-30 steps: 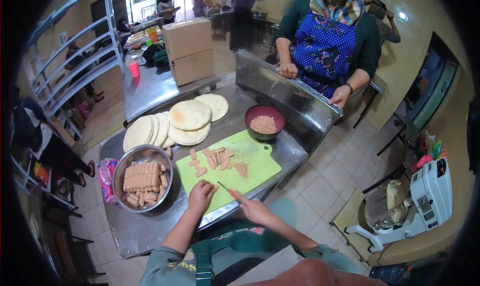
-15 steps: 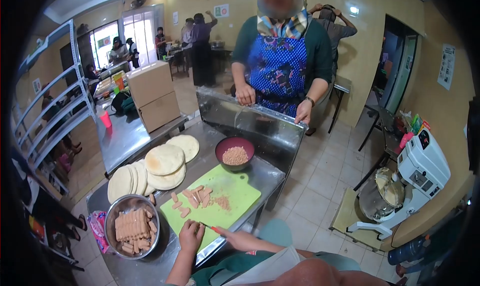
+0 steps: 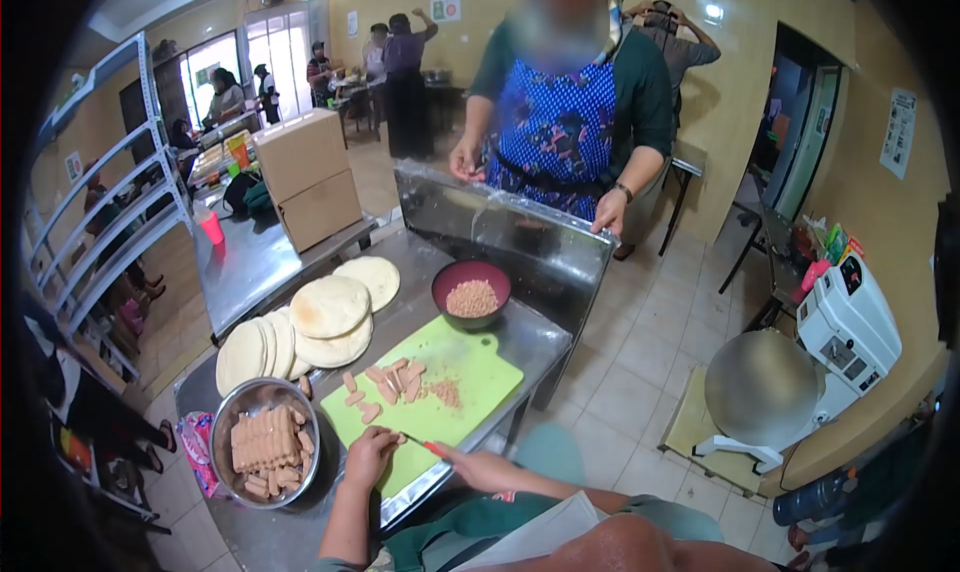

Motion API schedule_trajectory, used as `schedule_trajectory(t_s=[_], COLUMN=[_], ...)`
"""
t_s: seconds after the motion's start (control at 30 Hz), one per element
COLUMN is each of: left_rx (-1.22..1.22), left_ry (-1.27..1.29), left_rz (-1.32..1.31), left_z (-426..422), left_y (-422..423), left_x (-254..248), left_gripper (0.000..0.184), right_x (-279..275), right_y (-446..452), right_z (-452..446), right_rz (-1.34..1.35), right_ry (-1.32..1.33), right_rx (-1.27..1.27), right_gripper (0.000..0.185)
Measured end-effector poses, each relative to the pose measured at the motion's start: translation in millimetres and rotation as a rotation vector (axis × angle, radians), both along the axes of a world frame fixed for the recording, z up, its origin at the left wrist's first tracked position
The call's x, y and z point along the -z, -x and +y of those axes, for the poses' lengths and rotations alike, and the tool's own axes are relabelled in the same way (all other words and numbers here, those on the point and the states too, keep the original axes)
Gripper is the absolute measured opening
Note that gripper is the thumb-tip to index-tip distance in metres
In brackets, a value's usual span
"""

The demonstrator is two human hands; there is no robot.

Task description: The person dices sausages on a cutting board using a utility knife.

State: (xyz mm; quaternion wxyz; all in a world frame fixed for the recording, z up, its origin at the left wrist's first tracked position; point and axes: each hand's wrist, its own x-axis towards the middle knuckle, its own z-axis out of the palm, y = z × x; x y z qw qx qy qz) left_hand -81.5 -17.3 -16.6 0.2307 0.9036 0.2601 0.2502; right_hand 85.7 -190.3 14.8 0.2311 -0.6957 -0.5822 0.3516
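My right hand (image 3: 478, 468) grips the red handle of a knife (image 3: 432, 448), its blade pointing left toward my other hand. At the near left edge of the green cutting board (image 3: 485, 377), my left hand (image 3: 371, 454) is closed, fingertips bent together by the knife tip; what they hold is hidden. Cut sausage pieces (image 3: 398, 380) lie on the board beside a patch of fine crumbs (image 3: 445, 394). Left of my left hand, a steel bowl (image 3: 221, 412) holds whole and cut sausages (image 3: 264, 440). A maroon bowl (image 3: 488, 272) with chopped bits stands behind the board.
Round flat breads (image 3: 328, 307) are stacked on the metal table (image 3: 425, 255). A co-worker in a blue patterned apron (image 3: 555, 122) stands across, behind an upright metal panel (image 3: 500, 227). Cardboard boxes (image 3: 318, 214) stand at left; a white mixer (image 3: 850, 322) is at right.
My left hand has risen slightly, its fingers drawn closer together near the knife tip. The co-worker's hand on the left has lifted off the panel's edge. The view has shifted slightly.
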Motion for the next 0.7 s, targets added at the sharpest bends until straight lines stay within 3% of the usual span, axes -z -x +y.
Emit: schedule_trajectory(t_s=[0.3, 0.37, 0.47, 0.7], left_rx=[-0.03, -0.014, -0.049, -0.047], left_ry=[-0.096, -0.336, -0.22, -0.287], left_rz=[-0.114, -0.2, -0.147, -0.17], left_z=[-1.4, 0.8, -2.5, -5.3], left_y=[-2.6, -3.1, -2.6, -3.9], left_x=[11.0, 14.4, 13.2, 12.0], left_gripper=[0.012, 0.012, 0.013, 0.015], right_x=[12.2, 14.0, 13.2, 26.8], right_y=[1.6, 3.0, 3.8, 0.2], right_z=[0.7, -1.3, -2.1, -4.1], right_rz=[-0.022, 0.019, 0.036, 0.045], right_ry=[0.01, -0.049, -0.042, -0.092], right_rx=[0.017, 0.016, 0.017, -0.028], right_gripper=[0.061, 0.059, 0.057, 0.058])
